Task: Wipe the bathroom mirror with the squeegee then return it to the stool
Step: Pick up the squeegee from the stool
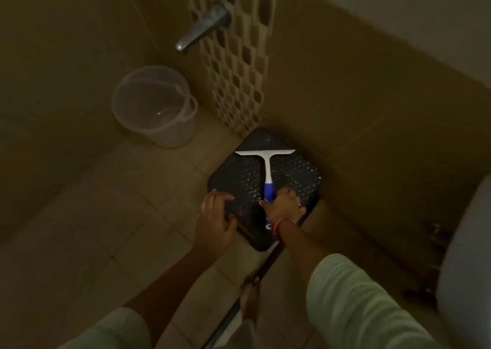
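A white squeegee (266, 160) with a blue handle lies on a black textured stool (292, 174) in the corner, its blade pointing away from me. My right hand (283, 206) is on the blue handle, fingers curled round it. My left hand (215, 215) rests on the stool's near left edge with its fingers bent over the rim. No mirror is in view.
A clear plastic bucket (155, 106) stands on the tiled floor to the left, under a metal tap (203, 27) on the wall. A white toilet (467, 255) sits at the right edge. Tiled walls close in behind and right of the stool.
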A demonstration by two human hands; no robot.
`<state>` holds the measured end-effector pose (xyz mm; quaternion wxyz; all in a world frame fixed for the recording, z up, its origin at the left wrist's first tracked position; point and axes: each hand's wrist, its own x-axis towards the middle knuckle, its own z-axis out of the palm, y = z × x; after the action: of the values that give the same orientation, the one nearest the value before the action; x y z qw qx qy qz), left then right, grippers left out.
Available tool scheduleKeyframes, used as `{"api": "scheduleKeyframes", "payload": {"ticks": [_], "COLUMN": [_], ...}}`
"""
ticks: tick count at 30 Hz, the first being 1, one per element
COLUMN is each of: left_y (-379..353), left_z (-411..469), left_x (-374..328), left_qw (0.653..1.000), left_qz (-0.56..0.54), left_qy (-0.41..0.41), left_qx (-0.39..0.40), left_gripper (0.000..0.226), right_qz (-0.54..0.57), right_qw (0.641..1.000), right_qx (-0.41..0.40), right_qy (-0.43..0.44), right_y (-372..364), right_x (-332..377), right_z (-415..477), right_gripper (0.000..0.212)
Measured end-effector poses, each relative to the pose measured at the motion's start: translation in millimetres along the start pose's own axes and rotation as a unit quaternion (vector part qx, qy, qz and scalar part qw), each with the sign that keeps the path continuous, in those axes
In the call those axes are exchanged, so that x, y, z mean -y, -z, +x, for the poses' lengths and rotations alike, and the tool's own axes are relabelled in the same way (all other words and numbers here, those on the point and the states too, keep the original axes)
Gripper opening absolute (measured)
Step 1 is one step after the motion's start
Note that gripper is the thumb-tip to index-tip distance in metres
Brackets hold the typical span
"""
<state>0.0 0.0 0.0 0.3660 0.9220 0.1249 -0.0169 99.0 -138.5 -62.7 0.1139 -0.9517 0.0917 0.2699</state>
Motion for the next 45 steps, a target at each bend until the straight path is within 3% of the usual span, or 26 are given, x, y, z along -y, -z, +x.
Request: {"api": "scheduleKeyframes", "payload": {"ticks": [3, 8, 12, 14, 17, 20, 26, 31, 37, 45], "left_y": [3, 12, 19, 20, 16, 15, 31, 59, 97, 144], "left_z": [-4, -8, -9, -10, -15, -29, -70, -83, -95, -105], "left_x": [6, 0, -9, -6, 5, 11, -18, -59, -153, -317], "left_qw": [1.000, 0.997, 0.996, 0.996, 0.995, 0.995, 0.998, 0.999, 0.991, 0.941], "left_qz": [0.000, 0.015, 0.013, 0.016, 0.034, 0.038, 0.031, 0.002, -0.015, -0.141], "left_qy": [0.009, 0.041, 0.052, 0.046, 0.053, 0.068, 0.045, 0.009, -0.080, -0.251], "left_qx": [-0.009, -0.056, -0.071, -0.077, -0.072, -0.061, -0.041, -0.045, -0.103, -0.180], "left_gripper": [0.038, 0.049, 0.050, 0.048, 0.047, 0.049, 0.051, 0.052, 0.052, 0.043], "right_qz": [0.018, 0.073, 0.115, 0.107, 0.111, 0.120, 0.179, 0.286, 0.338, 0.381], "right_qw": [0.998, 0.993, 0.986, 0.988, 0.990, 0.990, 0.970, 0.911, 0.838, 0.717], "right_qx": [-0.001, 0.012, 0.046, 0.049, 0.007, -0.036, -0.155, -0.216, -0.313, -0.450], "right_qy": [-0.063, -0.095, -0.109, -0.102, -0.090, -0.068, 0.061, 0.203, 0.295, 0.372], "right_y": [-8, -7, -6, -13, -25, -25, 28, 97, 212, 325], "right_x": [5, 8, 11, 12, 9, 7, 0, 0, -14, -94], "right_z": [3, 11, 9, 9, 9, -1, -62, -134, -221, -319], "right_gripper": [0.066, 0.049, 0.073, 0.075, 0.053, 0.045, 0.032, 0.025, 0.024, 0.021]}}
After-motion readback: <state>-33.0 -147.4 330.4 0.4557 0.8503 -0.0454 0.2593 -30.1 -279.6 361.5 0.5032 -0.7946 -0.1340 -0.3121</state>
